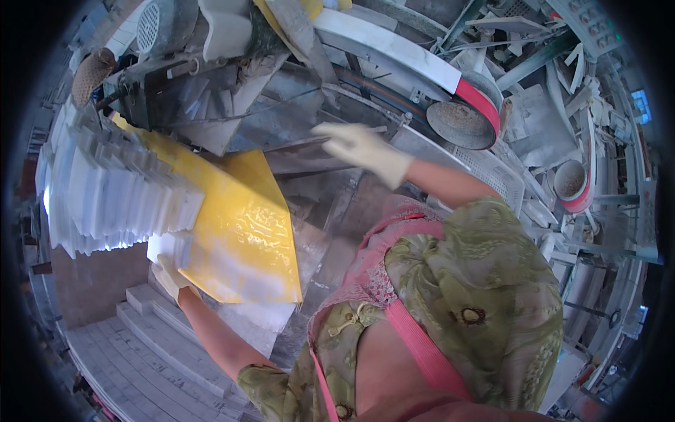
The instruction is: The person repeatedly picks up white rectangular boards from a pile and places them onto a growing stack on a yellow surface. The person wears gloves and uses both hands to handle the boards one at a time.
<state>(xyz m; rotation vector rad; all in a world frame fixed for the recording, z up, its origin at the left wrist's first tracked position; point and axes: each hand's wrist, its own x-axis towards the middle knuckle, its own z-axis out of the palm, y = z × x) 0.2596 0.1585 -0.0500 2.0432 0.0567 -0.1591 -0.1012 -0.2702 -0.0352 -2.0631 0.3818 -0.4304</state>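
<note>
My left hand (pixel 171 277), in a pale glove, is at the near edge of a white slab (pixel 171 249), its fingers closed on that edge. The slab lies beside a yellow sheet (pixel 242 232) that looks wet and shiny. Just to the left rises a leaning stack of thin white slabs (pixel 119 186). My right hand (pixel 362 149), gloved too and slightly blurred, is stretched out past the sheet's right side. Its fingers are extended and nothing shows in them. Beneath it is a grey, dusty machine frame.
A white curved machine guard (pixel 394 53) with a red end arches across the far side. Pale grey steps or stacked strips (pixel 151 344) lie at the lower left. A control panel (pixel 590 27) with buttons hangs at the far right. Someone in a patterned head covering (pixel 93 76) is at the far left.
</note>
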